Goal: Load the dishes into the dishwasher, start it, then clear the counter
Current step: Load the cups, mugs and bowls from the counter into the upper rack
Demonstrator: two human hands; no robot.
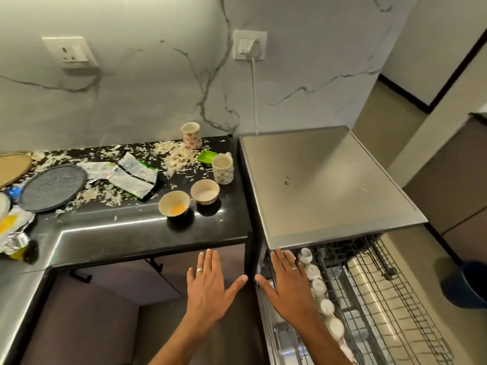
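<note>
My left hand and my right hand are both held out flat, palms down, fingers straight, holding nothing. The right one hovers over the left edge of the pulled-out dishwasher rack, beside a row of several white cups lying in it. The dishwasher has a steel top. On the black counter stand two small bowls, one with a yellow smear, a dotted mug, a floral cup, a green dish and a grey plate.
Food scraps and a torn wrapper litter the counter. A tan plate and foil rubbish lie at the far left. A plugged-in wall socket is above the dishwasher. A dark blue bin stands on the floor at right.
</note>
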